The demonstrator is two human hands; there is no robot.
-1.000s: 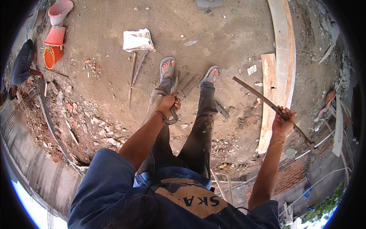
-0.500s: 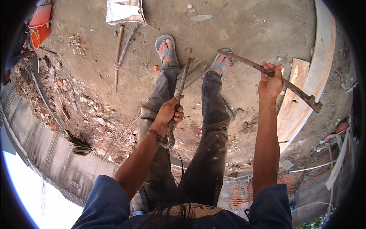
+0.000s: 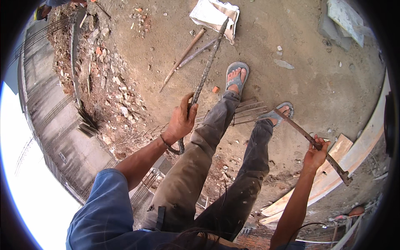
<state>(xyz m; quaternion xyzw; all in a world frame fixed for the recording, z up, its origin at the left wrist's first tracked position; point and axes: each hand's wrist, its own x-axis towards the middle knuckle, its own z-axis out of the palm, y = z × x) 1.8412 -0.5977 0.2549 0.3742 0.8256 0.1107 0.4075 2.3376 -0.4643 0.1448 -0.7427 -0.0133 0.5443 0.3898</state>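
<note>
My left hand is closed around a thick ribbed steel reinforcing bar. The straight part slants up and away toward a white sack, and its lower end curls into a hook beside my wrist. Off to the right, my right hand grips a rusty metal bar near its middle. Two short prongs or notches show at that bar's near end, while its far end overlaps my sandal in the picture. The two bars are well apart.
A white sack and two long thin tools lie ahead on the dirt. Rubble and tied steel bars spread to the left. Boards curve along the right. Part of another person shows at the upper left.
The view has swung leftward, so the ground things sit further right. My left hand has moved outward with the hooked reinforcing bar, now beside my leg. My right hand still holds the rusty bar.
</note>
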